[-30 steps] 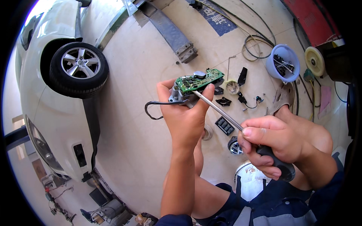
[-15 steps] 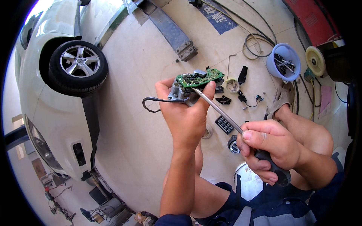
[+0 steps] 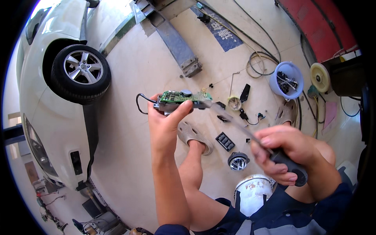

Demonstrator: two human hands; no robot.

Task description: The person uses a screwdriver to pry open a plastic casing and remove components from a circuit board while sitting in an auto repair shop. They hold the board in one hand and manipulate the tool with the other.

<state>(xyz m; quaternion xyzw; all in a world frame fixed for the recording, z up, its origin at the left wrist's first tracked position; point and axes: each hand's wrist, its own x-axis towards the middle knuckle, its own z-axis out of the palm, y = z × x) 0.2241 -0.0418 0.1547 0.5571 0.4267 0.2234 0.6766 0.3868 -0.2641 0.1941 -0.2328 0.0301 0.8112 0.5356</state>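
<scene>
1 grip, of the left hand [image 3: 166,124], is clasping a green circuit board [image 3: 181,96] above the floor [image 3: 121,156]; the right hand [image 3: 286,147] is gripping a screwdriver [image 3: 238,125], which is pointing toward the board.

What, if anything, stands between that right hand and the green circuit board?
Nothing visible blocks the way. Only the screwdriver, held in the right hand, spans the gap toward the right end of the green circuit board. The left hand holds the board farther left. Blur hides whether the tip touches.

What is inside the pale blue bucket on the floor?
Inside the bucket lie dark parts and shiny metal pieces; anything beneath them is covered and cannot be seen.
</scene>
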